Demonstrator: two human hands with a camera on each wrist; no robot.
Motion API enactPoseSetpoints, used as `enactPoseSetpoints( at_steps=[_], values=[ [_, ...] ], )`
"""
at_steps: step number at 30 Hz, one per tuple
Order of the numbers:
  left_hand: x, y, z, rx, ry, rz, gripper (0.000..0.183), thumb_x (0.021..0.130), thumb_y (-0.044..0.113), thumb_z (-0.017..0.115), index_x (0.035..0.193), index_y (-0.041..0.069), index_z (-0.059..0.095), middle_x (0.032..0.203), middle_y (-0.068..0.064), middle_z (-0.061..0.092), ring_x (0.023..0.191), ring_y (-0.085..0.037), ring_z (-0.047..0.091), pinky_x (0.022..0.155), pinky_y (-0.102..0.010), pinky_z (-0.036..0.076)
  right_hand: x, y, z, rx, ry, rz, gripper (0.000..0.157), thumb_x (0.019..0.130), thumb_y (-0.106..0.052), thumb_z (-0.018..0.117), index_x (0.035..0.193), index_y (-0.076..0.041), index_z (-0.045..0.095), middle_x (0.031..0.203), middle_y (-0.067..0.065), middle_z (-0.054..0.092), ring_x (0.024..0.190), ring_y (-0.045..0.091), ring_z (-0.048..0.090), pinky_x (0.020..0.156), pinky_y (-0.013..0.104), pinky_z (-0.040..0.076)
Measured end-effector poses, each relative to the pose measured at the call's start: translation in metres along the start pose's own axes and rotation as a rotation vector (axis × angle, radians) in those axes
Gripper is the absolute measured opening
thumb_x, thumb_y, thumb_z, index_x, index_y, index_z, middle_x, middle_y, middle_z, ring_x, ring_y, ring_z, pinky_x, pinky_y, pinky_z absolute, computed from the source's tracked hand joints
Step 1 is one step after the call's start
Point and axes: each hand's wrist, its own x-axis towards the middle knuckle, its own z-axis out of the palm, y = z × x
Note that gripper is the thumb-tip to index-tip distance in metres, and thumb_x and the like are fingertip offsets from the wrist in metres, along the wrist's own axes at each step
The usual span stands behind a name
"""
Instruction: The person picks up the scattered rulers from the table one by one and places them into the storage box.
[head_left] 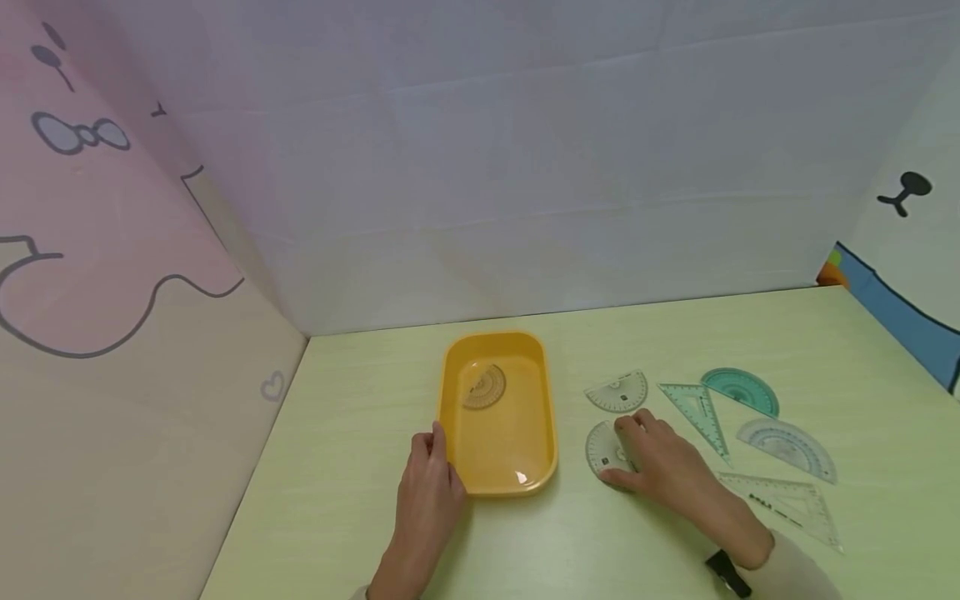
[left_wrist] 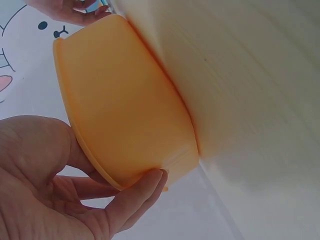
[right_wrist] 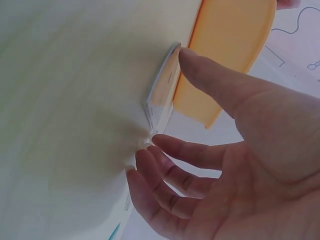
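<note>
My left hand (head_left: 431,493) grips the near left rim of a yellow plastic tray (head_left: 497,446), thumb at the rim and fingers against its outer wall (left_wrist: 120,100). Inside the tray lies a small clear protractor (head_left: 485,387). Right of the tray, my right hand (head_left: 670,463) holds a clear protractor (head_left: 601,450) by its edges, thumb on one side and fingertips on the other. In the right wrist view this protractor (right_wrist: 164,82) stands tilted at the thumb tip, and the hand covers part of it in the head view.
Beyond the right hand lies another clear protractor (head_left: 621,392). Further right are a green set square (head_left: 697,415), a green protractor (head_left: 742,389), a clear protractor (head_left: 787,447) and a clear set square (head_left: 795,504). A white sheet (head_left: 525,183) backs the pale table (head_left: 337,450).
</note>
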Motion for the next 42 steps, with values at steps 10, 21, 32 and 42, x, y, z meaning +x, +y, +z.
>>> enactPoseSetpoints(
  at_steps=[10,21,32,42],
  values=[
    [-0.002,0.0,0.001,0.028,-0.012,-0.01,0.052,0.085,-0.012,0.065,0.136,-0.017,0.055,0.109,-0.025,0.057,0.087,-0.031,0.063,0.073,-0.043,0.058,-0.002,0.003,-0.004,0.027,-0.005,-0.079,0.057,0.08,-0.037,0.087,0.119,-0.003,0.065,0.106,0.006,0.057,0.082,0.018,0.049,0.067,0.033,0.047],
    [-0.004,-0.003,-0.001,0.039,-0.017,-0.022,0.051,0.085,-0.012,0.065,0.135,-0.018,0.055,0.108,-0.025,0.057,0.088,-0.033,0.064,0.074,-0.045,0.059,0.001,-0.007,0.0,0.005,0.02,-0.074,0.056,0.078,-0.038,0.089,0.112,-0.003,0.062,0.103,0.008,0.055,0.083,0.02,0.049,0.065,0.033,0.047],
    [-0.004,0.001,-0.002,0.036,-0.006,0.008,0.052,0.084,-0.013,0.066,0.135,-0.017,0.055,0.106,-0.025,0.057,0.083,-0.031,0.063,0.07,-0.044,0.058,0.004,-0.007,0.0,-0.012,-0.022,-0.027,0.055,0.078,-0.033,0.09,0.113,-0.002,0.061,0.102,0.007,0.053,0.086,0.022,0.05,0.068,0.036,0.049],
    [-0.005,0.005,-0.004,0.028,-0.021,-0.002,0.052,0.083,-0.013,0.067,0.134,-0.017,0.056,0.106,-0.025,0.058,0.084,-0.032,0.064,0.07,-0.044,0.058,0.004,-0.005,-0.006,0.062,-0.081,0.014,0.053,0.08,-0.027,0.089,0.115,-0.001,0.06,0.098,0.005,0.052,0.087,0.021,0.047,0.07,0.035,0.048]
  ],
)
